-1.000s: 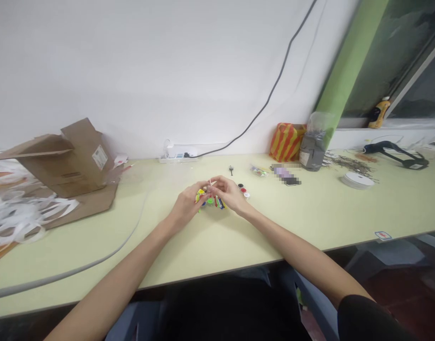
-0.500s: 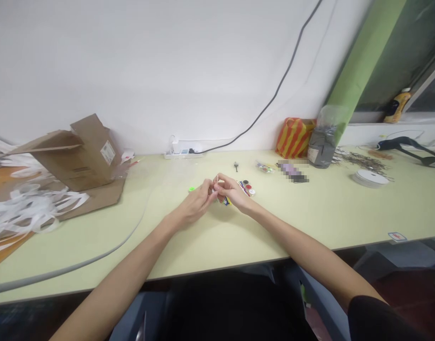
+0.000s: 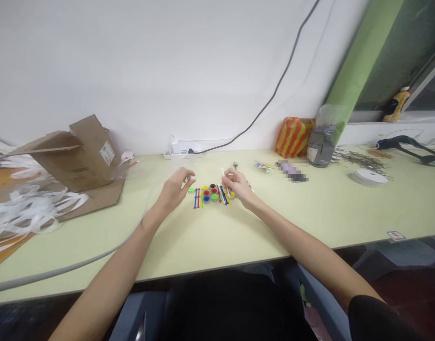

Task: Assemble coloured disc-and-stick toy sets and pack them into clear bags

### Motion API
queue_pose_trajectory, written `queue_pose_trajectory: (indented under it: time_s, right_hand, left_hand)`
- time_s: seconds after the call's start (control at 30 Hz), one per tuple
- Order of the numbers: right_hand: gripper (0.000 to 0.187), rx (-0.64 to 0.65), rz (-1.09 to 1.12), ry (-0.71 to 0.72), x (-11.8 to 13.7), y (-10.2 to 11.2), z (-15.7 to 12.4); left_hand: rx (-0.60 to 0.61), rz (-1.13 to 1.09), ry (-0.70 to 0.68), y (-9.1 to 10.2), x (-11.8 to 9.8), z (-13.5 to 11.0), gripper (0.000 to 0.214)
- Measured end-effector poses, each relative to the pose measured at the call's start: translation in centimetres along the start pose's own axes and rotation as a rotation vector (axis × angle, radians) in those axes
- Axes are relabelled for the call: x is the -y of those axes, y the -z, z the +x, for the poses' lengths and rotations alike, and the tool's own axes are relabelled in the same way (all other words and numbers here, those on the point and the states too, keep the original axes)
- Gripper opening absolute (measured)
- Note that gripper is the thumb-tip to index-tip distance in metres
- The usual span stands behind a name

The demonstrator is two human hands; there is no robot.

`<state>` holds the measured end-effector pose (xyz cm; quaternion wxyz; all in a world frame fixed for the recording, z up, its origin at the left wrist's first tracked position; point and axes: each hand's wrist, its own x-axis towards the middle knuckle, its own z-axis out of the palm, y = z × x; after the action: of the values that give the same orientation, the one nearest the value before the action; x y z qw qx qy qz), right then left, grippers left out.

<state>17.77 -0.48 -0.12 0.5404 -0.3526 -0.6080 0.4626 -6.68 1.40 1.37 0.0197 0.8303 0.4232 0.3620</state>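
Observation:
My right hand (image 3: pixel 238 188) pinches a thin white stick (image 3: pixel 223 172) upright over the table. To its left, my left hand (image 3: pixel 175 188) hovers with thumb and forefinger closed together; a whitish speck shows at the fingertips, too small to name. Between and below the hands lie several small round discs, among them a red disc (image 3: pixel 206 192), a blue disc (image 3: pixel 206 199), a green disc (image 3: pixel 214 197) and a black disc (image 3: pixel 213 186). Thin coloured sticks flank them: a blue stick (image 3: pixel 195 199) and a red stick (image 3: pixel 199 199) on the left, more on the right, partly under my right hand.
A cardboard box (image 3: pixel 78 156) and white strips (image 3: pixel 36 203) lie at left, with a grey cable (image 3: pixel 96 255) nearby. Behind stand a power strip (image 3: pixel 183 154) and a small dark-headed object (image 3: pixel 235 165). A striped bag (image 3: pixel 293 137) and white roll (image 3: pixel 369 177) are at right.
My hands were together over the discs and have parted. The left hand moved left, the right hand slightly right with the white stick, and the discs and sticks between them came into view.

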Motion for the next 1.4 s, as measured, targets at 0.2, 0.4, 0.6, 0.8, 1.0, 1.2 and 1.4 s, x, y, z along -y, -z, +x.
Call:
queue_pose_trajectory:
  time_s: [0.2, 0.4, 0.6, 0.8, 1.0, 1.2, 1.4]
  right_hand:
    - [0.034, -0.027, -0.018, 0.012, -0.4, -0.1, 0.0]
    - [0.036, -0.077, -0.043, 0.003, -0.4, -0.2, -0.1]
    - [0.036, -0.098, -0.055, -0.03, -0.2, -0.1, -0.1]
    - [0.036, -0.084, -0.061, -0.018, -0.5, -0.1, -0.1]
    - [0.038, -0.076, -0.066, -0.012, -0.7, 0.0, 0.0]
    - [0.042, -0.04, -0.064, -0.013, -0.7, 0.0, 0.0]
    - [0.042, -0.013, -0.082, -0.004, -0.5, 0.0, -0.1]
  left_hand:
    - [-0.022, 0.103, 0.089, 0.5, 1.7, 0.0, 0.025]
    - [0.021, 0.085, 0.049, 0.6, 2.1, 0.1, 0.019]
    - [0.199, 0.025, 0.051, 0.7, 2.2, -0.1, 0.02]
    - [0.302, 0.1, 0.086, 1.1, 2.1, -0.1, 0.024]
    - [0.321, 0.086, 0.012, 1.6, 2.3, 0.1, 0.025]
    - [0.486, 0.089, 0.107, 1.2, 2.4, -0.2, 0.026]
    - [0.47, 0.119, 0.146, 1.4, 2.2, -0.1, 0.021]
